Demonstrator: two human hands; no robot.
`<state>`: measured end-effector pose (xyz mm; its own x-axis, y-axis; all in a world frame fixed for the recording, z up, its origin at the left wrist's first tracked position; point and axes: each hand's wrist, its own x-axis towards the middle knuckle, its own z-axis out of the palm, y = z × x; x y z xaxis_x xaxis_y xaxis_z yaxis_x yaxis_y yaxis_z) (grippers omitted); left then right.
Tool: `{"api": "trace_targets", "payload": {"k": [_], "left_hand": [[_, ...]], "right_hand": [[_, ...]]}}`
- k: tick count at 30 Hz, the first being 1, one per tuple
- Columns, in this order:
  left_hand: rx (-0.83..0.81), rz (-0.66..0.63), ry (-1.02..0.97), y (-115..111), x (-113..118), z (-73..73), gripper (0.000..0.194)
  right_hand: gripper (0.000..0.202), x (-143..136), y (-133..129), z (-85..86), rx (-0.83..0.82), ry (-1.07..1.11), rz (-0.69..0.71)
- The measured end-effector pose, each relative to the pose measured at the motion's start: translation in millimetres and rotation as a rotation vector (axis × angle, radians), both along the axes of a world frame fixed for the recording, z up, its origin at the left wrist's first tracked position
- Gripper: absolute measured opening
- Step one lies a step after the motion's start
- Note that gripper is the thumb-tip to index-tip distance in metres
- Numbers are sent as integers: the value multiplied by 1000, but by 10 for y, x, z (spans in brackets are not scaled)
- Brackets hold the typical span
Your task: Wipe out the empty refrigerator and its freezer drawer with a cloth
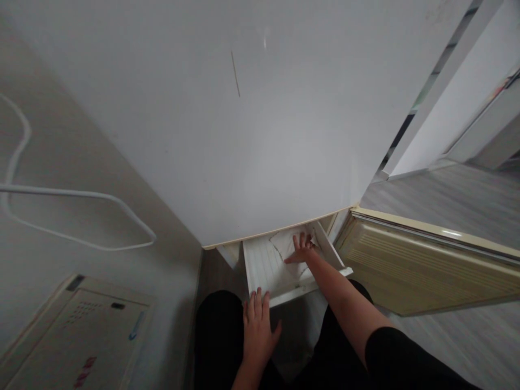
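Observation:
A white drawer [260,265] is pulled out below a large pale surface. My right hand [300,250] reaches into it, fingers spread over a thin white sheet [286,244] with ragged, dark-edged outlines. Whether the palm presses on the sheet is hard to tell. At the drawer's front left corner is my left hand [258,319], its fingertips at the front edge and its thumb apart. Neither hand grips anything visible.
An open yellowish door [422,265] with a ribbed inner face stands at the right. White cable [81,192] loops along the left wall, above a beige panel [97,336]. My knees in black are below the drawer. Grey floor [459,189] shows at the right.

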<state>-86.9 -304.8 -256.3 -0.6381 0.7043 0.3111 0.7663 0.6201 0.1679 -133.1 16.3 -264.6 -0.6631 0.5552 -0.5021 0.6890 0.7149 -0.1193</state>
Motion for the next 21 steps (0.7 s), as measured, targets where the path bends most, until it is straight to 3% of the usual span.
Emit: {"api": "trace_targets", "payload": {"k": [8,10,12,15,18,21], "left_hand": [[-9,15,13,14,9,-37,63],[-2,9,23,7,4,-35,62],[4,-2,22,-2,-2,-26,63],[22,-3,6,-11,-12,-3,62],[29,-28,0,-4,-16,28,59],[34,-14,-13,12,-11,58,56]], "right_hand": [[154,-486,-1027,29,-41,16,337],[137,-535,-1282,44,-29,-11,405],[106,-545,-1423,67,-41,-30,450],[79,-517,-1317,153,-178,-47,534],[73,-436,-912,281,-325,-10,596],[97,-223,-429,354,-236,35,480]]}}
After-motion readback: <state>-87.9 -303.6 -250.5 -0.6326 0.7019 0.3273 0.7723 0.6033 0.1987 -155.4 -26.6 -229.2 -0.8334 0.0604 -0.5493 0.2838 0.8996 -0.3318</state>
